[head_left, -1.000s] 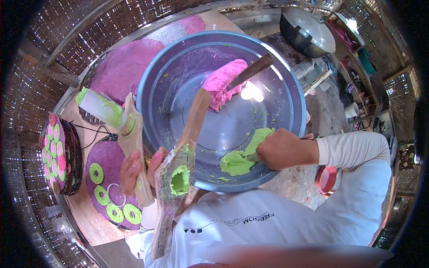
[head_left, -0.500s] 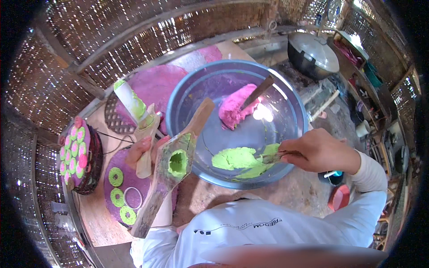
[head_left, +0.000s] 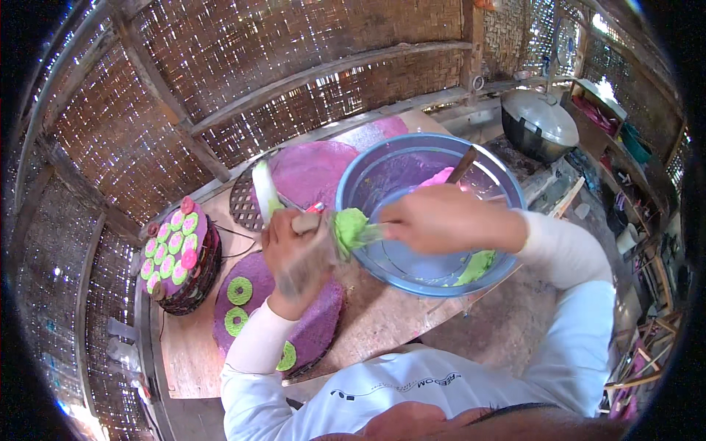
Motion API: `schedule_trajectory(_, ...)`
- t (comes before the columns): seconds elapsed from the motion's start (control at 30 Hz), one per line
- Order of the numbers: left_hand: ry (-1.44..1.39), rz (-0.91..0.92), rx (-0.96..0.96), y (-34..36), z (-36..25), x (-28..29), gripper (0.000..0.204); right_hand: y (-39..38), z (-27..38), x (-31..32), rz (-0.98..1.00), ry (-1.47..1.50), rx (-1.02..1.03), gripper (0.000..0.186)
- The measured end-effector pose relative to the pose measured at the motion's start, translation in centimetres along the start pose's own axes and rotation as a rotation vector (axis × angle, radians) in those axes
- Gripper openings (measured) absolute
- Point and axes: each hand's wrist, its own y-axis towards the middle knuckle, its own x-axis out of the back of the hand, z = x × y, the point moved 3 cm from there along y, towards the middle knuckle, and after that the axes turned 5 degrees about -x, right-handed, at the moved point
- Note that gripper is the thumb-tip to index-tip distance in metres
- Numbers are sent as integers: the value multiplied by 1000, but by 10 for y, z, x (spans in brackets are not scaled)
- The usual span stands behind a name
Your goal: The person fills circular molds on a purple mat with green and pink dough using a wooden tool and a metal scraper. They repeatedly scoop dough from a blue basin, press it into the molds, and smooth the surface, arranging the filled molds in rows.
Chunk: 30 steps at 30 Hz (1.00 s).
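Close to the bowl's left side, my left hand (head_left: 294,253) is closed round a wooden mould, mostly hidden and blurred, with a lump of green dough (head_left: 351,226) at its end. My right hand (head_left: 445,220) grips a flat spatula-like tool (head_left: 376,233), smeared by motion, whose tip meets that dough. Beneath the right hand is a large blue basin (head_left: 412,283). Inside it are some pink dough (head_left: 440,177) with a wooden-handled tool (head_left: 463,163) stuck in it, and a smear of green dough (head_left: 476,268).
Green dough rings (head_left: 240,290) lie on a round purple mat (head_left: 312,323) below my left arm. A stack of round trays (head_left: 193,283) topped with pink and green rings stands at the left. A green-smeared white tube (head_left: 263,184) sits behind my left hand; a lidded pot (head_left: 539,125) stands back right.
My right hand has lifted the tool out of the basin and moved left to the mould. The mould has turned edge-on, and green dough now heaps at its end. The view has shifted.
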Motion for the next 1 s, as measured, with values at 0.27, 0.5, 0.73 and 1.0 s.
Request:
schedule_trajectory(0.27,300,244,-143,1,35,26,25,-28,70,-46,-519,-462,155,23)
schedule_trajectory(0.5,35,-54,283,-27,75,40,37,-51,48,-33,-589,-89,-69,10)
schedule_trajectory(0.73,-725,-400,492,-38,62,5,38,-20,41,-89,-821,215,-71,17)
schedule_trajectory(1.0,-530,-342,293,-25,55,3,23,-31,38,-110,-762,292,-11,18)
